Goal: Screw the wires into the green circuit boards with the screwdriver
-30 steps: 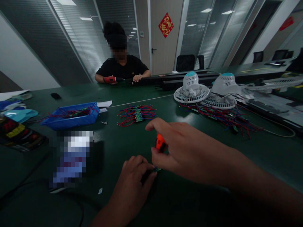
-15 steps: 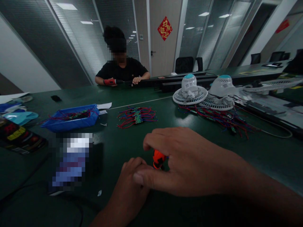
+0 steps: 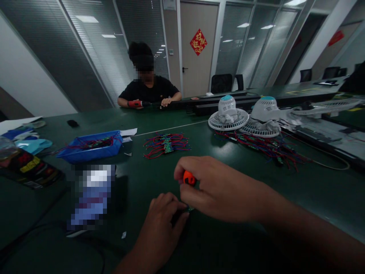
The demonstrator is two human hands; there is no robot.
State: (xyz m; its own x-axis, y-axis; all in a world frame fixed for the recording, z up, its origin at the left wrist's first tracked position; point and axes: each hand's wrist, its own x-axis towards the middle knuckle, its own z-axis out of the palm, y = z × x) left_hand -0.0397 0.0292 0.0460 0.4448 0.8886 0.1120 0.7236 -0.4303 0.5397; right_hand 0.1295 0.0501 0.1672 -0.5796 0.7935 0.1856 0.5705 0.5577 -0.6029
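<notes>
My left hand point(image 3: 164, 224) rests low on the table, thumb and fingertips pinched at the near edge of a small green circuit board point(image 3: 190, 208), mostly hidden by my hands. Just above it, my right hand point(image 3: 213, 186) is curled around an orange-and-black tool handle point(image 3: 189, 178); the tool's working end is out of sight. Beyond my hands lies a row of small green circuit boards point(image 3: 168, 144) with red and blue wires fanned out on both sides.
At left are a blue tray point(image 3: 91, 154) of wired boards, a dark-labelled bottle point(image 3: 31, 167) and a blurred-out phone-like object point(image 3: 92, 198). Two white fans point(image 3: 228, 118) stand at right by more wired boards point(image 3: 265, 146). Across the table a person point(image 3: 149, 89) holds a red power tool point(image 3: 135, 104).
My right hand has lifted off my left hand and now grips the orange-and-black handle more closely. My left fingers and the board's edge have come into view.
</notes>
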